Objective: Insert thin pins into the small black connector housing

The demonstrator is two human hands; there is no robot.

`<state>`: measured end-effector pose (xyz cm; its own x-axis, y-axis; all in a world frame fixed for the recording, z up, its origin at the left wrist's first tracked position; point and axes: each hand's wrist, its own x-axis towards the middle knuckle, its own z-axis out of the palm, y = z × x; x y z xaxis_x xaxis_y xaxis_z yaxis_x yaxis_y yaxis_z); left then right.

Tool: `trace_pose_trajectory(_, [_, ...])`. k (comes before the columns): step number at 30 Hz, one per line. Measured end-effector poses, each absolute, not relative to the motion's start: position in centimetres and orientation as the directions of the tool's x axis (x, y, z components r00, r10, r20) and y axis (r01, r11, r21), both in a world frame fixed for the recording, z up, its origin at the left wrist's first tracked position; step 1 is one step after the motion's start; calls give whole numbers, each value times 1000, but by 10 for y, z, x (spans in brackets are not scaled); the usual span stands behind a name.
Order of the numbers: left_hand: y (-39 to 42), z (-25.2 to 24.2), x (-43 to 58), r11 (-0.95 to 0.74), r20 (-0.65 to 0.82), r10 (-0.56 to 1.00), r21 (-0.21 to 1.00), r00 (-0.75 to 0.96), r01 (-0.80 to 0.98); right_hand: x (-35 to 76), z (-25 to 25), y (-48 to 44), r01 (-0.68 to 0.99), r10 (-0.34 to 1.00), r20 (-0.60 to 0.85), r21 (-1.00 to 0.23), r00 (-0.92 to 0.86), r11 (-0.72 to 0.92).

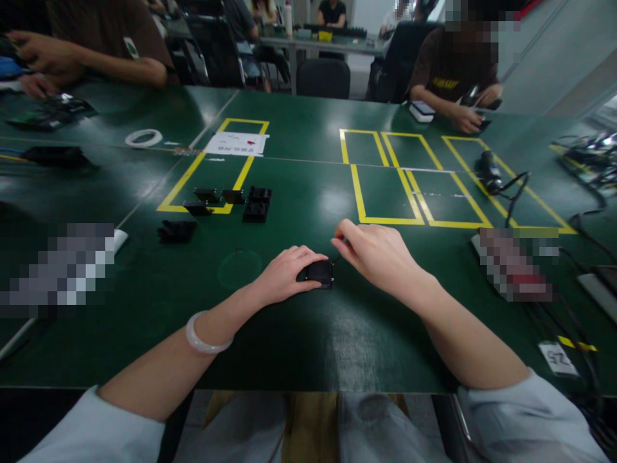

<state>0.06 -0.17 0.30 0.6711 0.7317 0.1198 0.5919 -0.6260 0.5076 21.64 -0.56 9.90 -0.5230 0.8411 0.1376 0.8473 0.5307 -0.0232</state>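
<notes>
My left hand (294, 273) grips a small black rectangular part (320, 274) against the green table, thumb on the near side and fingers on the far side. Small shiny spots show along the part's right edge. Just to the right, my right hand (376, 247) is closed in a pinch, thumb against forefinger. A thin dark strand (336, 258) runs between the part's right edge and these fingertips; what it is I cannot make out. Further off to the left lie several similar black parts (232, 197), a black block-like piece (257, 204) and a crumpled-looking black item (176, 230).
Yellow tape outlines (390, 220) mark the green table (299, 347). A white tape roll (143, 138) and a paper label (236, 143) lie beyond. A black cylindrical device with a cable (490, 172) is at right. Co-workers sit across the table, hands busy.
</notes>
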Motion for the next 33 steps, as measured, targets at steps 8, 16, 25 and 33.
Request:
trace_pose_trajectory(8, [-1, 3, 1, -620, 118, 737, 510, 666, 596, 216, 100, -7, 831, 825, 173, -52, -539, 554])
trace_pose_trajectory(16, [-1, 2, 0, -625, 125, 731, 515, 670, 586, 216, 99, -6, 827, 817, 159, -4, -555, 563])
trace_pose_trajectory(25, [-1, 1, 1, -620, 129, 737, 519, 664, 588, 218, 98, -7, 803, 791, 198, -31, -579, 595])
trace_pose_trajectory(33, [-2, 4, 1, -618, 123, 736, 522, 666, 587, 218, 95, -5, 817, 801, 193, 1, -566, 577])
